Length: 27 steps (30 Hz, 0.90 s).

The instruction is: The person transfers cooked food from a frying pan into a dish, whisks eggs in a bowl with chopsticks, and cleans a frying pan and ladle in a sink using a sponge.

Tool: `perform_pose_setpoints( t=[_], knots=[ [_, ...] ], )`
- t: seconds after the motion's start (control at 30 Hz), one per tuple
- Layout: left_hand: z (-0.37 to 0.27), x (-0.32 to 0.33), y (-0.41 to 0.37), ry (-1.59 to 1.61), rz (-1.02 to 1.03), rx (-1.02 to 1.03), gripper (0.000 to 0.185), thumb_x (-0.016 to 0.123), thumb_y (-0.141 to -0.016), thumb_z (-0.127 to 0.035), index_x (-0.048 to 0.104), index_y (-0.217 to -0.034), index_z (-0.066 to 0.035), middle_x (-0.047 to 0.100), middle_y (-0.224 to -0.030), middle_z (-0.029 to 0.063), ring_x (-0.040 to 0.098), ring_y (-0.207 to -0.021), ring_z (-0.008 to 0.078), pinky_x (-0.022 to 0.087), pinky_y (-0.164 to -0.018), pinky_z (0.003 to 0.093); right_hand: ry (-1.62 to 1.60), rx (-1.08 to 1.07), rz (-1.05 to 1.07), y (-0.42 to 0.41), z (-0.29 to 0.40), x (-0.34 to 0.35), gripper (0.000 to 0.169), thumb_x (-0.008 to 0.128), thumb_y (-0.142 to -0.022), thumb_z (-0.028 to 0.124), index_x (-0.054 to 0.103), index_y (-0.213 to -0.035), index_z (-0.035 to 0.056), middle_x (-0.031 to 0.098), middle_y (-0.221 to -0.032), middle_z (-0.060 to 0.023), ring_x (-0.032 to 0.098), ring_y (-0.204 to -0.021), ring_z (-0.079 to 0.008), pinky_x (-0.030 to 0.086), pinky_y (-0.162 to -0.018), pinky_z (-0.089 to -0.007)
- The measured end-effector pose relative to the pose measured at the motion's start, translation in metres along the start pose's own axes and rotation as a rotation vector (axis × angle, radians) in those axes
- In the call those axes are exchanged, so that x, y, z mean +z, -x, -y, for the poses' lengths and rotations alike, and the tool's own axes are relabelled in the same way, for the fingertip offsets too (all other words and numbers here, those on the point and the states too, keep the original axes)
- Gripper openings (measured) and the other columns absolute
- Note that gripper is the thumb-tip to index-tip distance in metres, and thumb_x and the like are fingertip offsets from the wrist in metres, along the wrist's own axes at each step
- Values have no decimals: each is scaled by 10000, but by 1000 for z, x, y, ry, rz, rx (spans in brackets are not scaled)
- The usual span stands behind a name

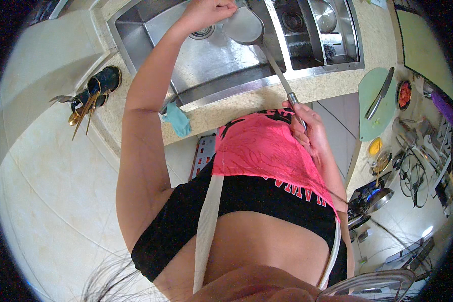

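Observation:
My right hand (pixel 307 126) grips the metal handle of a long ladle (pixel 279 71), in front of the pink apron (pixel 256 147). The ladle's round bowl (pixel 243 26) is over the stainless steel sink (pixel 219 68) and looks pale and greyish inside; whether it holds liquid is hard to tell. At the top edge of the view, my left hand (pixel 211 15) has its fingers curled by the rim of the bowl. Whether those fingers pinch something cannot be made out. Part of the left hand is cut off by the picture's edge.
A teal cloth (pixel 177 119) hangs over the counter's front edge. Dark utensil holders (pixel 105 80) stand at left. On the right lie a green cutting board (pixel 373 128) with a knife (pixel 380 94), a bowl of red food (pixel 404 95), and a pan (pixel 379 200) over a blue flame.

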State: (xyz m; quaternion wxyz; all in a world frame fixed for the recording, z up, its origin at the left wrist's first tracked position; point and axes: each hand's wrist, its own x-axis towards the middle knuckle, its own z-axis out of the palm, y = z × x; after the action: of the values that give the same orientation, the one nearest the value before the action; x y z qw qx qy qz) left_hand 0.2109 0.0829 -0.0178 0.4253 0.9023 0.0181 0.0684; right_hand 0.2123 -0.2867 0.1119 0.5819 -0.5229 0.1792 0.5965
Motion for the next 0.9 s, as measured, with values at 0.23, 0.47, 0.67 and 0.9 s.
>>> perform_pose_setpoints(
  t=[0.23, 0.47, 0.67, 0.9],
  knots=[
    [-16, 4, 4, -264, -77, -49, 210, 630, -779, -226, 708, -931, -103, 601, -1161, 90, 568, -1081, 289, 461, -908, 355, 24, -18, -6, -4, -3, 0, 297, 471, -975, 238, 572, -1114, -5, 348, -484, 49, 266, -319, -41, 216, -298, -194],
    [-14, -9, -6, 2, -39, -125, 213, 639, -816, -239, 715, -923, -72, 642, -1082, 120, 598, -1044, 272, 484, -863, 356, -5, -32, -8, -3, -4, -2, 298, 467, -977, 228, 572, -1119, -12, 344, -486, 52, 265, -329, -36, 214, -303, -195],
    [8, 7, -11, 118, -14, -67, 222, 656, -815, -241, 709, -895, -41, 653, -1047, 125, 619, -993, 246, 489, -830, 345, 11, -35, -3, -2, -2, 0, 303, 463, -978, 224, 570, -1125, -18, 339, -488, 49, 263, -330, -36, 214, -303, -194],
    [-2, 12, -3, -286, -44, 32, 158, 679, -756, -195, 711, -856, -77, 662, -1014, 88, 642, -903, 232, 504, -792, 332, 19, -6, -23, -1, -3, -3, 305, 458, -977, 216, 574, -1119, -28, 357, -476, 39, 274, -319, -49, 218, -298, -205]
  ],
)
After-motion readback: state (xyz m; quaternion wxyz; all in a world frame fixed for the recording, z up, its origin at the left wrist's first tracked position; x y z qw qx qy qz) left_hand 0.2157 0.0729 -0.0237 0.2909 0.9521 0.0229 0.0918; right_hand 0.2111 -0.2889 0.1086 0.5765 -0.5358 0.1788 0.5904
